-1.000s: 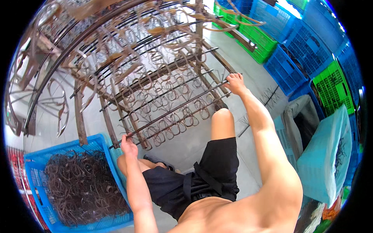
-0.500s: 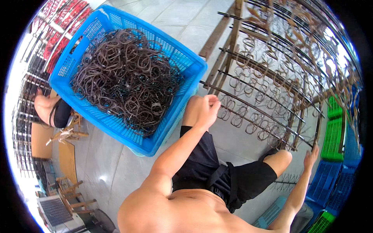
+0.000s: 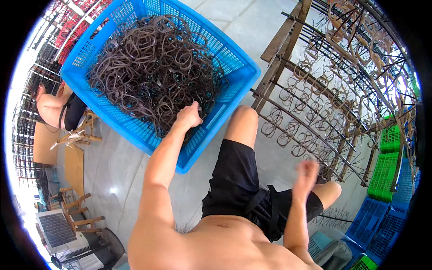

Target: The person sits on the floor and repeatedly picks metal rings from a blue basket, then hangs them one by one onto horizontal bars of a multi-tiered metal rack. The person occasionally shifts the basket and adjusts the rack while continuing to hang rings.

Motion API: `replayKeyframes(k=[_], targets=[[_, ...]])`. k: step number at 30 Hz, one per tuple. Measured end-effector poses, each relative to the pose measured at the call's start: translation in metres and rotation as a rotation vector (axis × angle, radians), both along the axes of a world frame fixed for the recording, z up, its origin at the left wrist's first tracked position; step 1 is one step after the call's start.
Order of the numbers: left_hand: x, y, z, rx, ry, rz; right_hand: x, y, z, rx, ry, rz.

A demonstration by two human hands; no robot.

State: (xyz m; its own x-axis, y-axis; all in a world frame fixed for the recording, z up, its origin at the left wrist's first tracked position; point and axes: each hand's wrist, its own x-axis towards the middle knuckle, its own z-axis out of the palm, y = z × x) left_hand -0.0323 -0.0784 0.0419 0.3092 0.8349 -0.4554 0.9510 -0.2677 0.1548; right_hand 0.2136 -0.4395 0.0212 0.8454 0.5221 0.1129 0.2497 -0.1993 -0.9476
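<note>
Fingers of the left hand are resting bent at the near edge of brown looped strips, any pinch hidden, while the right hand is hovering, blurred, near a rack, its closure unreadable. Strips are curling every way, sharing no axis, inside a blue basket whose longer side is running upper left to lower right. Grey tiled floor is spreading below, green crates standing at right, another person at far left.
</note>
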Motion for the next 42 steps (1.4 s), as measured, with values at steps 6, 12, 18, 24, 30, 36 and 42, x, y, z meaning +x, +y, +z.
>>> replayKeyframes(k=[6, 12, 18, 24, 30, 36, 42], targets=[[-0.055, 0.018, 0.036, -0.098, -0.893, 0.349, -0.091, 0.132, 0.042, 0.062, 0.253, 0.805], [-0.015, -0.040, 0.072, -0.128, -1.660, 0.640, -0.140, 0.220, 0.046, 0.186, 0.102, 0.646], [0.056, -0.109, 0.081, -0.281, -1.664, 0.558, -0.070, 0.172, 0.068, 0.141, -0.507, 0.385], [0.099, -0.189, 0.064, -0.563, -1.547, 0.253, 0.019, 0.018, 0.057, 0.333, 0.006, 0.158], [0.131, -0.225, 0.071, -0.712, -1.270, 0.015, 0.195, -0.144, 0.061, 0.652, 0.057, -0.952], [0.142, -0.224, 0.053, -0.880, -1.238, 0.007, 0.254, -0.169, 0.031, 0.655, 0.261, -0.854], [0.138, -0.219, 0.051, -0.820, -1.244, 0.027, 0.261, -0.156, 0.043, 0.638, 0.444, -0.816]])
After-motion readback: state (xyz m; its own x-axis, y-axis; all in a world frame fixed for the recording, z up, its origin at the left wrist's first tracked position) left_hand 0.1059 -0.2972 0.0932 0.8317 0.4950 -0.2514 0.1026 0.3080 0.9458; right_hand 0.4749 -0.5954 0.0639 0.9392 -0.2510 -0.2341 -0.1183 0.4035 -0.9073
